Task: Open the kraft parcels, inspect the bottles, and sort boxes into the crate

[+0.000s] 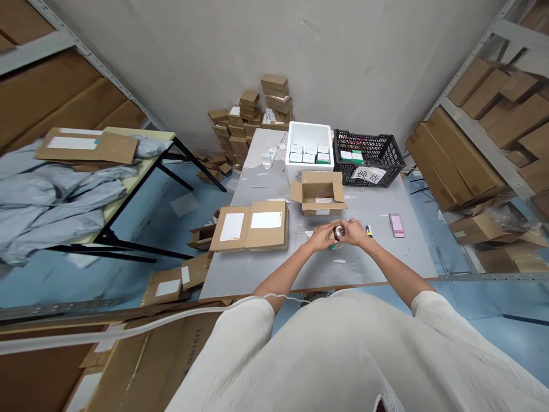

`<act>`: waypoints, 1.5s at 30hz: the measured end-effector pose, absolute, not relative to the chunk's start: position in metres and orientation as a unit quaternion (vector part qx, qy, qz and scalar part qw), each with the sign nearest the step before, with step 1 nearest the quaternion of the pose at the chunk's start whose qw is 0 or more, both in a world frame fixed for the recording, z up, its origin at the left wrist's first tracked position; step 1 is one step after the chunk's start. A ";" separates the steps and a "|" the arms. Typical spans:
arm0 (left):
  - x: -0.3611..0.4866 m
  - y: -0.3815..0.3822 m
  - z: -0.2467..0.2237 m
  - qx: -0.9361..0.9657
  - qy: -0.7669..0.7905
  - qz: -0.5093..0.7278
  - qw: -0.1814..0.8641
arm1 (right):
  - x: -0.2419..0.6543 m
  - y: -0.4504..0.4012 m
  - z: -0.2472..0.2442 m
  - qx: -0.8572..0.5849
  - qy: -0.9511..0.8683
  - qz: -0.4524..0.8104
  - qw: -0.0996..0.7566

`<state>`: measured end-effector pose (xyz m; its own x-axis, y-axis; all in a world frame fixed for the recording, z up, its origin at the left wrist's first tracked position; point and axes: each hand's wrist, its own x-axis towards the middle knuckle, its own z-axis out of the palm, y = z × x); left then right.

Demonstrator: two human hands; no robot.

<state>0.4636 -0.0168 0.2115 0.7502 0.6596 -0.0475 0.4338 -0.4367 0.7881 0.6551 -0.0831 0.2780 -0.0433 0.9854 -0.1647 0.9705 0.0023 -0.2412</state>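
My left hand [319,237] and my right hand [354,232] meet over the grey table. Between their curled fingers is a small, round, dark brown thing [339,232] with a shiny, paler centre; its kind is too small to make out. A bit of green and white, perhaps a small box [333,246], shows just below it, partly hidden by my fingers. Both hands are closed around these things. Right behind them stands an open cardboard box [322,207], flaps spread, with something white inside. A small black and yellow item [369,231] lies beside my right hand.
Flat cardboard boxes with white labels [266,220] lie left on the table [300,269]. Behind stand a white foam box [309,128] holding several small boxes and a black crate [392,166]. A pink pad [397,225] lies right. Shelves and a side table [141,166] flank me.
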 end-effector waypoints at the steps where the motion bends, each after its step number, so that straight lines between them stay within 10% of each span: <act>1: 0.464 -0.017 0.213 0.838 0.330 0.134 0.414 | 0.658 -0.086 0.283 -0.690 -0.708 0.140 0.045; 21: 0.485 -0.016 0.270 0.741 0.399 0.272 0.467 | 0.687 -0.050 0.319 -0.641 -0.495 0.282 0.515; 28: 0.487 -0.008 0.259 0.667 0.352 0.313 0.577 | 0.675 -0.063 0.295 -0.556 -0.485 0.486 0.468; 45: 0.470 -0.039 0.281 0.647 0.371 0.342 0.571 | 0.670 -0.090 0.297 -0.568 -0.433 0.474 0.514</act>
